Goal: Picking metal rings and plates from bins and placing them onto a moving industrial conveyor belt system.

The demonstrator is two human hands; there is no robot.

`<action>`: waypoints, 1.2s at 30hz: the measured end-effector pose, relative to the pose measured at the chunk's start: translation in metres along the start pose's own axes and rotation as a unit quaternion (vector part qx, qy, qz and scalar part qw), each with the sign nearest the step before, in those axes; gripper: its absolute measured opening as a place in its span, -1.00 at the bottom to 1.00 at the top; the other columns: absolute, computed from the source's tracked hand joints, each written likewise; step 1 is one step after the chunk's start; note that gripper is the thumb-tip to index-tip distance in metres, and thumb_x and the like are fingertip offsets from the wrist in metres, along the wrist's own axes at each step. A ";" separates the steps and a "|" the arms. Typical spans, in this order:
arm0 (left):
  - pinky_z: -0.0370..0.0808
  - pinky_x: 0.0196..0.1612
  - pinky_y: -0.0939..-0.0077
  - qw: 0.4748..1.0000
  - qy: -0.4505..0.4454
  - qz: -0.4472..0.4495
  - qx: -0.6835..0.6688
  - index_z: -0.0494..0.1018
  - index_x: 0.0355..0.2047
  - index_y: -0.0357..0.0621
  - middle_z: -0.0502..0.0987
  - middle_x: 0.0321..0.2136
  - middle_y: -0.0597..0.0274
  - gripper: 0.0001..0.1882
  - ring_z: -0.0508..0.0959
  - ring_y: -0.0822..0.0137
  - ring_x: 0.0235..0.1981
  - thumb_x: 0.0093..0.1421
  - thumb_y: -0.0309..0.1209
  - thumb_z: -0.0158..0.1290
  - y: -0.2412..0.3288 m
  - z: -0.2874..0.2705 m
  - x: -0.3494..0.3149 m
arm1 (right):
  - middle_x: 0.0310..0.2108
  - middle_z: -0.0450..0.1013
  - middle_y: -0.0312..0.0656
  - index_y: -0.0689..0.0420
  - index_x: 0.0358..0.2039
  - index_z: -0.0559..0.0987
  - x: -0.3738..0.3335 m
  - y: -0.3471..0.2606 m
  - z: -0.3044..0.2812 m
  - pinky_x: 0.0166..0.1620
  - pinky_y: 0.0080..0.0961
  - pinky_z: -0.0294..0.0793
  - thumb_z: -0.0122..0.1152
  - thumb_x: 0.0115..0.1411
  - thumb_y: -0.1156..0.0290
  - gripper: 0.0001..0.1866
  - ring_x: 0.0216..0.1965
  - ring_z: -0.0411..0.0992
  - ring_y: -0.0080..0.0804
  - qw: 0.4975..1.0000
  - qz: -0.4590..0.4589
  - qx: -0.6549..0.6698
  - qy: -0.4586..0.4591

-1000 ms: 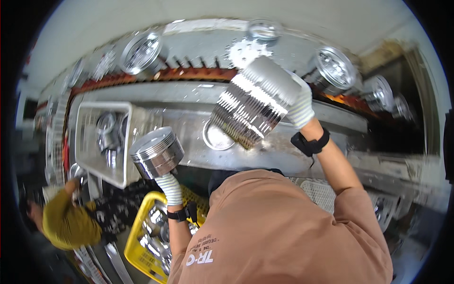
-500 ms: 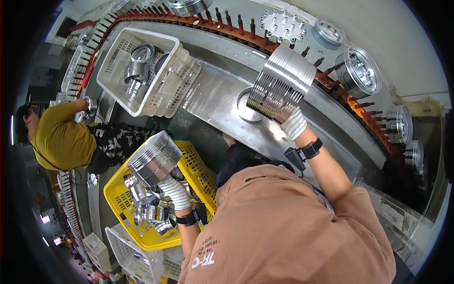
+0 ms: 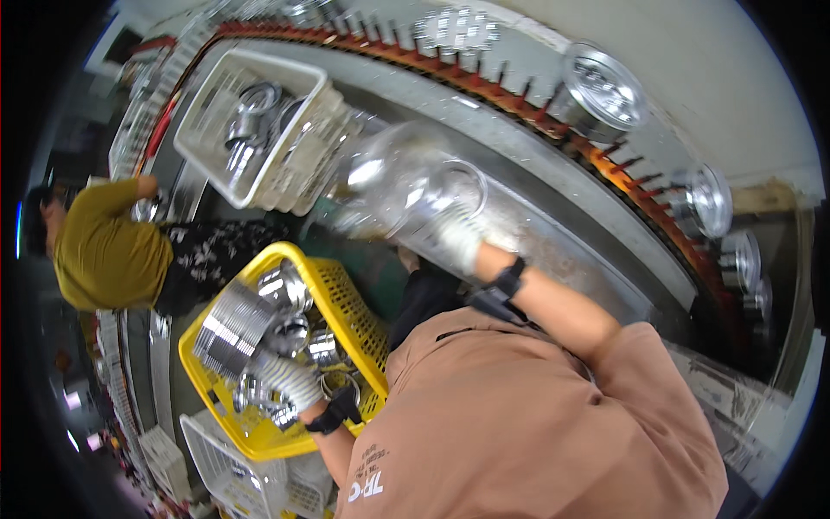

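Observation:
My left hand (image 3: 290, 381), in a striped knit glove, holds a shiny ribbed metal cylinder (image 3: 232, 329) at its lower end. That cylinder is inside the rim of a yellow plastic basket (image 3: 367, 307), above several loose round metal parts (image 3: 322, 346). Over the steel bench, my gloved right hand (image 3: 462, 238) is smeared by motion. A second ribbed metal cylinder (image 3: 385, 177) is with it, blurred and tilted to the left; its fingers cannot be made out one by one. Partly behind this blur, a thin metal ring (image 3: 471, 177) lies on the bench.
White stacked baskets (image 3: 194, 130) with metal parts stand on the bench's left. A curved conveyor with red-brown upright pins (image 3: 501, 78) runs along the far side, some carrying metal drums (image 3: 601, 91). At left, a person in a mustard top (image 3: 117, 246) works. More white baskets (image 3: 229, 467) sit lower left.
My right hand has swung left and nearer with its cylinder, away from the conveyor pins. My left hand has lowered its cylinder leftward into the basket. The drums on the conveyor have shifted.

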State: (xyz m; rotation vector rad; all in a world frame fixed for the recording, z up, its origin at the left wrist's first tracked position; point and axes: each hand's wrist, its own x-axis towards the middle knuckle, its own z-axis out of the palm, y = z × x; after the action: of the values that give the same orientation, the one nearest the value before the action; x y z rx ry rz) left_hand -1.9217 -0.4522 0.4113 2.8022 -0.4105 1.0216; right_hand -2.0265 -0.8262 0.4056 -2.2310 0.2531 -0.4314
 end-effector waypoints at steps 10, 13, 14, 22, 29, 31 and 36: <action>0.49 -0.28 0.41 0.975 0.171 0.029 0.138 0.42 -0.13 -0.37 0.54 -0.31 0.08 -0.74 0.55 0.21 -0.33 0.15 -0.54 0.01 0.014 -0.084 0.079 | -0.25 0.55 0.04 0.08 -0.18 0.61 -0.004 -0.066 -0.045 -0.10 -0.15 0.48 0.11 0.20 0.20 -0.71 -0.20 0.51 0.05 0.990 -0.032 0.097 -0.096; 0.47 -0.33 0.38 0.977 0.015 -0.093 -0.189 0.41 -0.30 -0.30 0.47 -0.51 0.15 -0.87 0.47 0.25 -0.49 0.10 -0.59 -0.03 0.078 -0.064 0.083 | -0.29 0.55 0.01 0.09 -0.16 0.60 -0.032 0.008 -0.195 -0.14 -0.13 0.50 0.16 0.12 0.31 -0.72 -0.25 0.53 0.01 0.982 -0.099 -0.065 0.149; 0.40 -0.37 0.46 0.965 0.004 -0.084 -0.247 0.38 -0.36 -0.26 0.39 -0.55 0.23 -0.94 0.38 0.30 -0.53 0.18 -0.51 -0.03 0.098 -0.048 0.073 | -0.31 0.56 -0.02 0.08 -0.09 0.58 -0.042 -0.023 -0.263 -0.18 -0.15 0.52 0.18 0.10 0.34 -0.66 -0.32 0.53 0.02 0.969 0.043 -0.184 0.158; 0.01 -0.62 0.64 0.476 -0.271 -0.295 -0.783 0.11 -0.67 0.08 -0.01 -0.76 0.50 -0.52 -0.01 0.55 -0.74 0.38 -0.10 -0.10 0.229 -0.015 0.062 | -0.08 0.54 0.00 0.08 -0.03 0.59 -0.112 0.149 -0.507 0.00 -0.25 0.47 0.25 0.02 0.15 -0.51 -0.06 0.50 -0.02 0.839 0.382 -0.386 -0.042; 0.03 -0.59 0.61 0.491 -0.352 -0.232 -0.763 0.14 -0.60 0.06 0.06 -0.70 0.46 -0.63 0.03 0.53 -0.69 0.32 -0.23 -0.05 0.282 -0.029 0.063 | -0.23 0.59 -0.04 0.11 -0.19 0.66 -0.105 0.090 -0.488 -0.21 -0.23 0.56 0.19 0.15 0.25 -0.72 -0.23 0.57 -0.06 0.753 0.281 -0.588 -0.092; -0.02 -0.61 0.58 0.542 -0.328 -0.266 -0.727 0.12 -0.65 0.06 0.03 -0.71 0.49 -0.65 0.03 0.55 -0.70 0.29 -0.33 -0.11 0.297 -0.025 0.049 | -0.32 0.59 -0.07 0.08 -0.17 0.64 -0.104 0.007 -0.467 -0.32 -0.23 0.58 0.18 0.15 0.30 -0.74 -0.35 0.58 -0.05 0.734 0.191 -0.650 -0.036; -0.01 -0.59 0.58 0.445 -0.392 -0.227 -0.773 0.25 -0.48 -0.02 0.04 -0.68 0.49 -0.71 0.02 0.55 -0.67 0.34 -0.20 -0.01 0.309 -0.012 0.048 | -0.39 0.57 -0.08 0.06 -0.13 0.59 -0.154 -0.061 -0.424 -0.30 -0.26 0.58 0.21 0.12 0.34 -0.72 -0.35 0.58 -0.09 0.838 0.123 -0.453 0.277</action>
State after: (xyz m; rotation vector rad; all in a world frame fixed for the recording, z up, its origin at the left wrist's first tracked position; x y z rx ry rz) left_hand -1.9854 -0.7542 0.4606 1.1419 -0.2966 -0.7220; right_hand -2.3308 -1.0355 0.6719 -2.8531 1.2633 -0.9596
